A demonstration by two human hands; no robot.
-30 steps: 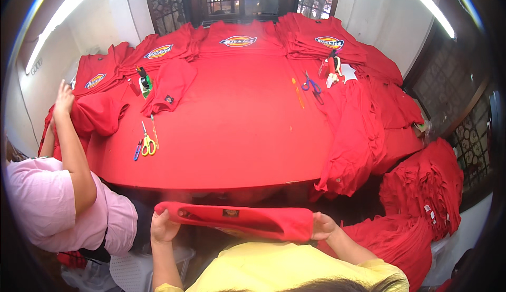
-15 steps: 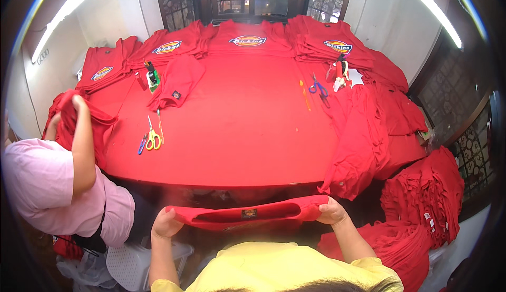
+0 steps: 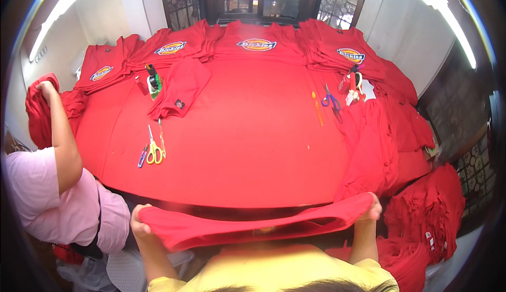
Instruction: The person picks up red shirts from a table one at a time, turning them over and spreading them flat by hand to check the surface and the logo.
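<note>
Garment (image 3: pixel 258 226) stretched between left hand (image 3: pixel 139 226) and right hand (image 3: pixel 370 210) before the counter (image 3: pixel 247 144); scissors (image 3: pixel 154 147) lie left, shirt stacks (image 3: pixel 258 44) behind.

The person wears a yellow short-sleeved shirt (image 3: pixel 274 271), its fabric plain and without visible markings. Both forearms are bare from the sleeve edges down. The left hand (image 3: pixel 139 226) and right hand (image 3: pixel 369 210) carry no gloves.

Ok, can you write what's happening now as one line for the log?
left hand: grips red cloth garment | right hand: grips its other end | garment: stretched near red table edge | yellow-handled scissors: on table
</note>
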